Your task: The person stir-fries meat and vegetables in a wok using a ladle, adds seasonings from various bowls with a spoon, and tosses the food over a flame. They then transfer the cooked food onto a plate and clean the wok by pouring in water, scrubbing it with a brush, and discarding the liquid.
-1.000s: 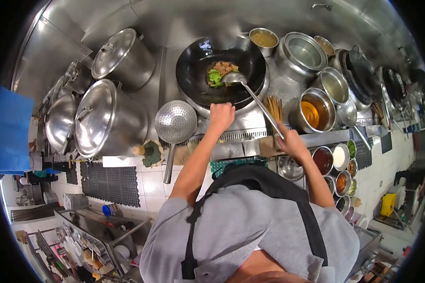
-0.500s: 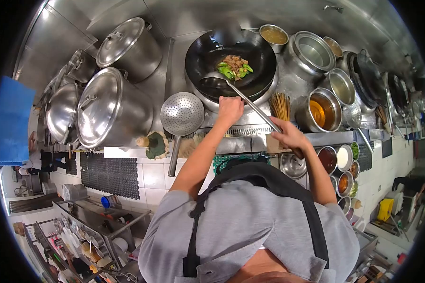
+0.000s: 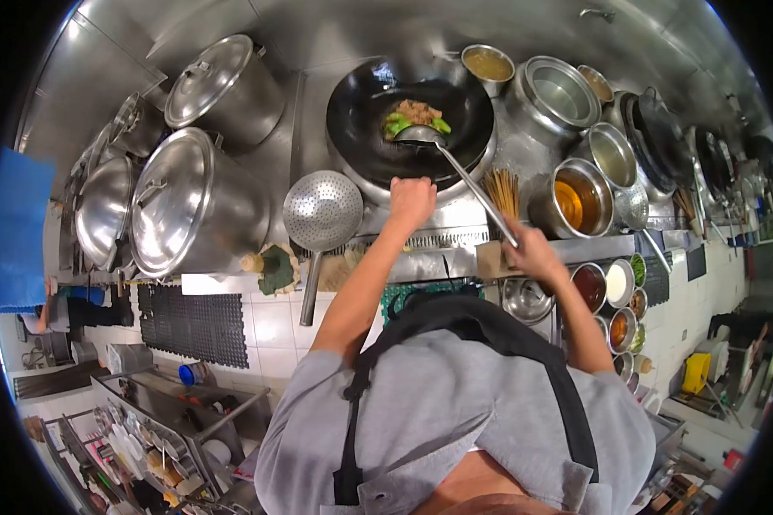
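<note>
Steel ladle (image 3: 468, 178) — R fingers (image 3: 519, 252) on handle, head fwd-L, inside wok (image 3: 352, 120).

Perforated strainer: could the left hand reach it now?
Probably yes, once the left hand leaves the near rim of the wok: the perforated strainer lies to its left, nothing visibly between.

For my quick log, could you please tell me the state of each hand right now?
Left hand: closed on the near edge of the wok.
Right hand: closed, holding the ladle by its handle.
</note>
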A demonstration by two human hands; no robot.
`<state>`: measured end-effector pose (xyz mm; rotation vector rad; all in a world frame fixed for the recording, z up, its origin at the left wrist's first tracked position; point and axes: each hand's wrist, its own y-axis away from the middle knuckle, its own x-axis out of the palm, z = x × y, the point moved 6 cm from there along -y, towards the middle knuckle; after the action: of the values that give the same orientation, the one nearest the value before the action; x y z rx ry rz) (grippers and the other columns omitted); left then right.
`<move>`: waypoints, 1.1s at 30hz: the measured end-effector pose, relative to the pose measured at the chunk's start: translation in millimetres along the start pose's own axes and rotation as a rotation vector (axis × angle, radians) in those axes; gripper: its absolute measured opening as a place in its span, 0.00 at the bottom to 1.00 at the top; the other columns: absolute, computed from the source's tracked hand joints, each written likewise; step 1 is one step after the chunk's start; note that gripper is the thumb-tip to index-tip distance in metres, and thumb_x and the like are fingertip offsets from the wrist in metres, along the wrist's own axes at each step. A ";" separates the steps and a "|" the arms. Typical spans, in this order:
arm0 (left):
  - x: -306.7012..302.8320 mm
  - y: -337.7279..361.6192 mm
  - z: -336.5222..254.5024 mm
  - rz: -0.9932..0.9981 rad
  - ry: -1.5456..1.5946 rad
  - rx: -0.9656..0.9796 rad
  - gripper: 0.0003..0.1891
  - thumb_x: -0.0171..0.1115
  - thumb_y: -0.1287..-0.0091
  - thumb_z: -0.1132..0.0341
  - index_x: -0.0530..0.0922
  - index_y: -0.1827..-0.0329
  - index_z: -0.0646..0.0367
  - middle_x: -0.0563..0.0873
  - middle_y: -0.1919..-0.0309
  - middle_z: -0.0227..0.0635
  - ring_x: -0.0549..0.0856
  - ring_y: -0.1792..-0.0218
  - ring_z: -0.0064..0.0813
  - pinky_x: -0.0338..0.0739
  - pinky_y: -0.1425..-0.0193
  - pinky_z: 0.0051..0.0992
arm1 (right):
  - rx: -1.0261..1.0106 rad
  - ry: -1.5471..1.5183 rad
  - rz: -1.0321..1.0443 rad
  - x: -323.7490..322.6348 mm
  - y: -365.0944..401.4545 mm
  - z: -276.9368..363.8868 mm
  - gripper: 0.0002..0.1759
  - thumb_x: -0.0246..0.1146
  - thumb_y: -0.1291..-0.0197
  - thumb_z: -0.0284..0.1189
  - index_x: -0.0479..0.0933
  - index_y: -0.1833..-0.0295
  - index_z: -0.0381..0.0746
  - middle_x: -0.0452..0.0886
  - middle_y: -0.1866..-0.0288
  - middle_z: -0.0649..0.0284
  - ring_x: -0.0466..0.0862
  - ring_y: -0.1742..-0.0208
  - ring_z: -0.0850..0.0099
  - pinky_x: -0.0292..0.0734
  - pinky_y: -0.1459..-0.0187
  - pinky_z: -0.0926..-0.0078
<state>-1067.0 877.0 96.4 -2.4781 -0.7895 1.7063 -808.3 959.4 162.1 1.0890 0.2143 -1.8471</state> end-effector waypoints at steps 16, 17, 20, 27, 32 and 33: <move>0.7 -10.7 1.1 0.084 -0.028 -0.063 0.15 0.62 0.29 0.57 0.85 0.69 0.58 0.89 0.74 0.48 0.89 0.67 0.52 0.74 0.51 0.49 | -0.052 -0.178 -0.425 103.1 -8.8 -38.3 0.38 0.63 0.31 0.25 0.59 0.18 0.35 0.82 0.59 0.31 0.82 0.58 0.33 0.74 0.55 0.39; 2.0 -11.0 1.4 0.073 -0.026 -0.057 0.16 0.62 0.29 0.57 0.85 0.70 0.59 0.89 0.74 0.49 0.88 0.67 0.53 0.74 0.52 0.50 | -0.008 -0.167 -0.383 104.1 -8.4 -41.6 0.38 0.63 0.31 0.25 0.59 0.18 0.35 0.82 0.59 0.31 0.82 0.58 0.32 0.73 0.55 0.39; 4.6 -10.7 2.4 0.044 -0.022 -0.036 0.16 0.62 0.29 0.57 0.85 0.71 0.59 0.88 0.74 0.49 0.88 0.67 0.54 0.74 0.53 0.51 | -0.043 -0.322 -0.457 89.2 26.1 -20.7 0.37 0.64 0.30 0.26 0.60 0.19 0.34 0.87 0.62 0.43 0.87 0.62 0.41 0.78 0.55 0.44; 3.5 -11.8 8.6 0.049 -0.020 -0.046 0.16 0.63 0.31 0.56 0.85 0.72 0.58 0.88 0.74 0.50 0.88 0.66 0.56 0.75 0.54 0.52 | 0.215 -1.343 -0.231 61.0 146.1 14.3 0.34 0.66 0.30 0.30 0.63 0.22 0.36 0.66 0.81 0.74 0.64 0.87 0.86 0.58 0.85 0.83; -4.3 -0.3 5.9 -0.160 0.103 0.043 0.09 0.68 0.40 0.67 0.86 0.57 0.58 0.87 0.58 0.46 0.85 0.51 0.51 0.76 0.46 0.48 | 0.194 -1.784 -0.319 59.2 247.1 -0.7 0.33 0.66 0.29 0.33 0.64 0.24 0.37 0.62 0.80 0.75 0.59 0.89 0.86 0.55 0.86 0.83; -21.3 9.9 -21.4 -0.258 0.029 0.132 0.12 0.69 0.42 0.70 0.86 0.55 0.57 0.85 0.52 0.44 0.82 0.48 0.49 0.75 0.45 0.47 | 0.196 -1.845 -0.369 63.0 272.3 -9.3 0.32 0.66 0.29 0.34 0.64 0.24 0.38 0.61 0.80 0.76 0.59 0.89 0.87 0.55 0.86 0.83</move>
<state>-1050.1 864.9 120.4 -2.1999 -0.9150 1.5758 -596.7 778.4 187.8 -0.8736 -0.8895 -2.4630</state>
